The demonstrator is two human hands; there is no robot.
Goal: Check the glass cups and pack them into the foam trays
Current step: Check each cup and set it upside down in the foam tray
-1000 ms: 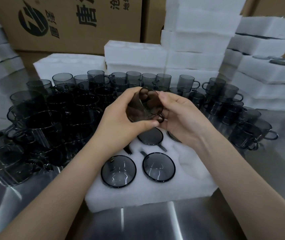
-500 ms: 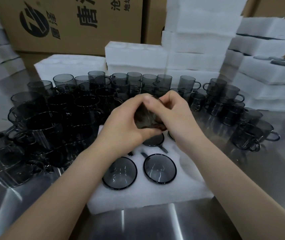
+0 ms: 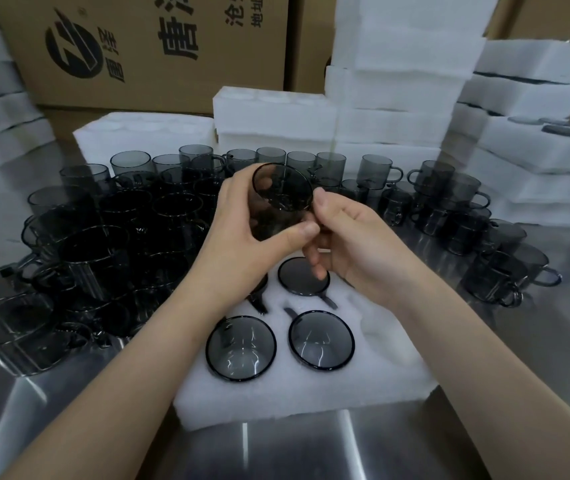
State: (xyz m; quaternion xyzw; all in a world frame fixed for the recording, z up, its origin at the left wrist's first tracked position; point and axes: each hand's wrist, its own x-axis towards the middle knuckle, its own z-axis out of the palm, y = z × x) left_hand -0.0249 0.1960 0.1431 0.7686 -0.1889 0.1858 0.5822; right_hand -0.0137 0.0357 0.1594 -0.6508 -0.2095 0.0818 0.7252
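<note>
Right now I am holding one smoky grey glass cup point(image 3: 278, 202) up over the far end of the white foam tray point(image 3: 311, 393), tipping its mouth toward the camera so light is passing through the wall, which I judge suits checking for flaws. My left hand point(image 3: 242, 240) is wrapping its fingers round the cup's body, thumb across the front. My right hand point(image 3: 356, 244) is pinching the cup's rim side between thumb and forefinger, steadying it. At least three packed cups point(image 3: 240, 348) are sitting sunk in tray pockets below, and an empty pocket point(image 3: 380, 329) is waiting at the right. The loose grey cups point(image 3: 103, 237) are crowding the steel surface point(image 3: 311, 452) close by, keeping my reaches short.
</note>
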